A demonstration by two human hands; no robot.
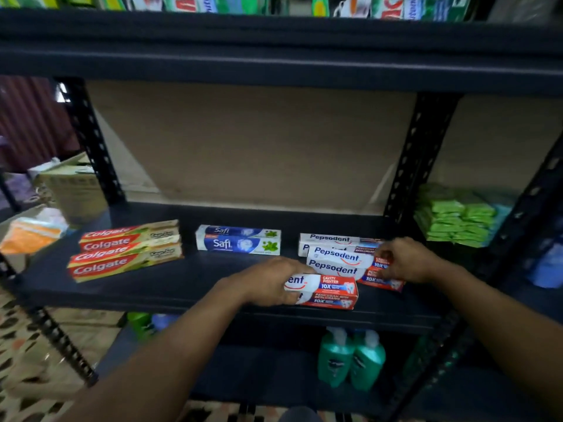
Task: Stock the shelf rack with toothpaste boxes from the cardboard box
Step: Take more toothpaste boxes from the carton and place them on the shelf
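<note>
Holding a Pepsodent box (pixel 327 292) at the front edge of the middle shelf (pixel 189 287), we curl the fingers of our left hand (pixel 271 280) round its left end, while the fingers of our right hand (pixel 408 260) pinch the right end of the Pepsodent stack (pixel 335 257) just behind it, at twelve o'clock of the held box. That stack lies skewed, its front boxes angled off the rear ones, so we judge that a shove from the new box could slide them further askew or knock the top one off. The held box sits close to the lip at six o'clock; letting go too soon could tip it toward the green bottles (pixel 350 357) below.
</note>
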